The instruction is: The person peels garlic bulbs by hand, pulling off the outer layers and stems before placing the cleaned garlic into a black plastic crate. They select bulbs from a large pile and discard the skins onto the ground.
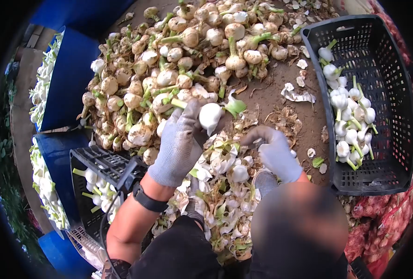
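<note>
A clean white garlic bulb (210, 116) with a cut green stem is gripped in my left hand (178, 146), closed around it in a grey-white work glove with soiled fingers. Just beyond the bulb is a loose green-and-white leaf sheath (235, 106). To the right, apart from the bulb, my right hand (278, 151) wears a similar glove. Its fingers curl inward, and whatever they may pinch is hidden. Under both hands lies a heap of stripped garlic skins (225, 186). Ahead is a large pile of unpeeled, soil-stained garlic (167, 76) with stems.
A black plastic crate (325, 139) on the right holds several clean garlic bulbs (350, 123). Another black crate (101, 160) with garlic stands at left. Blue containers (71, 79) full of garlic line the far left. Red mesh sacks (378, 214) lie at lower right.
</note>
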Tool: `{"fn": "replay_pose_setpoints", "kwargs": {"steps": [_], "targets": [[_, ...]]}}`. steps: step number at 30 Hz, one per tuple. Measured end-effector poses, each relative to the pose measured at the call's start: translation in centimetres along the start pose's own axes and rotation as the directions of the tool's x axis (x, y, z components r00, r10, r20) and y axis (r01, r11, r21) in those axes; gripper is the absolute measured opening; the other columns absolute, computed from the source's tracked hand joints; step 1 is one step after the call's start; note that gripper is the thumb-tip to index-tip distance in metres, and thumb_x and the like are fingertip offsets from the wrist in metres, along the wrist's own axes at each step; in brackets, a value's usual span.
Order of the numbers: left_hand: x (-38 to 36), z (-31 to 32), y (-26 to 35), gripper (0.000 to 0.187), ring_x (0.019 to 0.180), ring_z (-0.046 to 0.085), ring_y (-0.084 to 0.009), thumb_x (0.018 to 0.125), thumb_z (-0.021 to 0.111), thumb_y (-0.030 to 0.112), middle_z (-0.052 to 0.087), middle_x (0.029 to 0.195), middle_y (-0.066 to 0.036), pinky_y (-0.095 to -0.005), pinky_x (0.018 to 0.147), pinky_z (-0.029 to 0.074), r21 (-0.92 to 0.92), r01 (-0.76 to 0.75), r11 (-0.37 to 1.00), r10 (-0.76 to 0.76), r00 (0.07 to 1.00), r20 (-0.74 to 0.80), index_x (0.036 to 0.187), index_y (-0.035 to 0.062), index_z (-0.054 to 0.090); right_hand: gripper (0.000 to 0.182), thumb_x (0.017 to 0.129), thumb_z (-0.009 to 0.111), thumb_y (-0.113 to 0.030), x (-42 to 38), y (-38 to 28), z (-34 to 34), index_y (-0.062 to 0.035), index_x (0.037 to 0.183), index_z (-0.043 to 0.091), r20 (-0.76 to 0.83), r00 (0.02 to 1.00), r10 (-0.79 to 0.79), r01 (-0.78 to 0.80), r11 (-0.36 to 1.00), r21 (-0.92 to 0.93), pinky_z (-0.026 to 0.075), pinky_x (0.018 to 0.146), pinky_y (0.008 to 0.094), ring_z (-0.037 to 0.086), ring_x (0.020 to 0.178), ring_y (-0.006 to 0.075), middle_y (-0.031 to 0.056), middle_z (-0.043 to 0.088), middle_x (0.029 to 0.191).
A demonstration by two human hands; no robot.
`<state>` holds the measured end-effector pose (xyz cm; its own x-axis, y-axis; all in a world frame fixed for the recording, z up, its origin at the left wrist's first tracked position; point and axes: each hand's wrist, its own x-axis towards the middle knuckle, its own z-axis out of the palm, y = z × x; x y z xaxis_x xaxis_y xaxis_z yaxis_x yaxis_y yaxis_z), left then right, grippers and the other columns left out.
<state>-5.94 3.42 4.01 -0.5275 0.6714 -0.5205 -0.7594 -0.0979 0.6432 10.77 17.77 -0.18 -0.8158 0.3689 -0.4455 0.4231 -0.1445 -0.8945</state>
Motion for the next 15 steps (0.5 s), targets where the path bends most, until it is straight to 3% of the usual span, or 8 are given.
{"fn": "replay_pose_setpoints", "kwargs": {"steps": [2,3,4,5,7,8,10,15], "targets": [[-1.2,6.6,2.9,0.057,0.114,0.061,-0.0273,0.101,0.049,0.039,0.053,0.132,-0.017,-0.0388,0.094,0.055,0.195,-0.141,0.971,0.067,0.937,0.344,0.138,-0.0027,0.039,0.029,0.081,0.048,0.005,0.5,0.5,1.1,-0.0024,0.097,0.071,0.189,0.982,0.016,-0.024,0.999,0.038,0.052,0.075,0.0324,0.067,0.083,0.0217,0.0142,0.071,0.091],[-2.3,10.6,5.7,0.065,0.117,0.059,-0.0304,0.098,0.054,0.038,0.049,0.137,-0.019,-0.0401,0.096,0.054,0.293,-0.064,0.954,-0.085,0.878,0.47,0.144,-0.0035,0.032,0.023,0.086,0.054,-0.008,0.8,1.0,2.2,-0.0034,0.101,0.07,0.114,0.975,-0.193,0.216,0.944,-0.25,0.052,0.077,0.0372,0.067,0.085,0.0274,0.017,0.07,0.093],[-1.8,11.6,6.1,0.065,0.116,0.059,-0.0329,0.098,0.055,0.032,0.047,0.14,-0.02,-0.0404,0.095,0.055,0.35,-0.347,0.87,0.089,0.809,0.581,0.145,-0.005,0.029,0.023,0.091,0.059,-0.02,1.1,-0.1,3.0,-0.0045,0.106,0.069,0.1,0.909,-0.404,0.393,0.755,-0.525,0.052,0.079,0.0419,0.067,0.088,0.0331,0.0197,0.069,0.095],[-0.4,11.4,7.7,0.064,0.114,0.061,-0.0296,0.099,0.054,0.032,0.048,0.14,-0.02,-0.0395,0.093,0.054,0.291,-0.501,0.815,0.207,0.722,0.661,0.145,-0.0053,0.031,0.044,0.092,0.059,-0.045,1.9,-1.8,1.5,-0.0076,0.115,0.064,0.115,0.966,-0.233,0.257,0.788,-0.56,0.051,0.082,0.0471,0.064,0.094,0.0394,0.023,0.066,0.1],[0.3,10.6,13.2,0.056,0.11,0.063,-0.0224,0.101,0.048,0.038,0.055,0.133,-0.016,-0.0358,0.094,0.052,0.623,-0.608,0.492,0.31,0.791,0.527,0.138,-0.0038,0.044,0.038,0.093,0.061,-0.04,6.0,-1.8,-1.3,-0.011,0.118,0.061,-0.17,0.942,-0.29,0.159,0.83,-0.534,0.053,0.08,0.0442,0.066,0.092,0.0361,0.02,0.068,0.1],[1.2,8.6,15.9,0.051,0.109,0.064,-0.0211,0.102,0.047,0.035,0.058,0.131,-0.015,-0.0338,0.093,0.052,0.601,-0.565,0.565,0.307,0.82,0.483,0.134,-0.0038,0.049,0.038,0.089,0.066,-0.018,8.7,-1.3,-3.0,-0.0049,0.124,0.059,-0.349,0.856,-0.382,0.134,0.816,-0.562,0.053,0.072,0.0374,0.065,0.079,0.0238,0.0152,0.066,0.092],[1.9,6.5,21.8,0.045,0.107,0.064,-0.0198,0.103,0.045,0.031,0.06,0.129,-0.013,-0.0311,0.092,0.052,0.722,-0.54,0.432,0.207,0.839,0.503,0.133,-0.0022,0.05,0.04,0.088,0.062,-0.009,12.7,-1.6,-5.6,-0.0078,0.128,0.057,-0.561,0.712,-0.421,-0.105,0.727,-0.678,0.051,0.082,0.0361,0.067,0.094,0.0286,0.0184,0.068,0.1],[3.3,-0.2,30.5,0.039,0.105,0.065,-0.019,0.104,0.045,0.024,0.061,0.128,-0.012,-0.0323,0.094,0.051,0.686,-0.596,0.417,0.352,0.802,0.483,0.133,-0.0005,0.052,0.036,0.089,0.056,-0.001,17.8,0.8,-7.1,-0.0009,0.125,0.056,-0.411,0.801,-0.435,0.068,0.748,-0.66,0.052,0.079,0.0328,0.068,0.092,0.0284,0.0167,0.068,0.102]]}}
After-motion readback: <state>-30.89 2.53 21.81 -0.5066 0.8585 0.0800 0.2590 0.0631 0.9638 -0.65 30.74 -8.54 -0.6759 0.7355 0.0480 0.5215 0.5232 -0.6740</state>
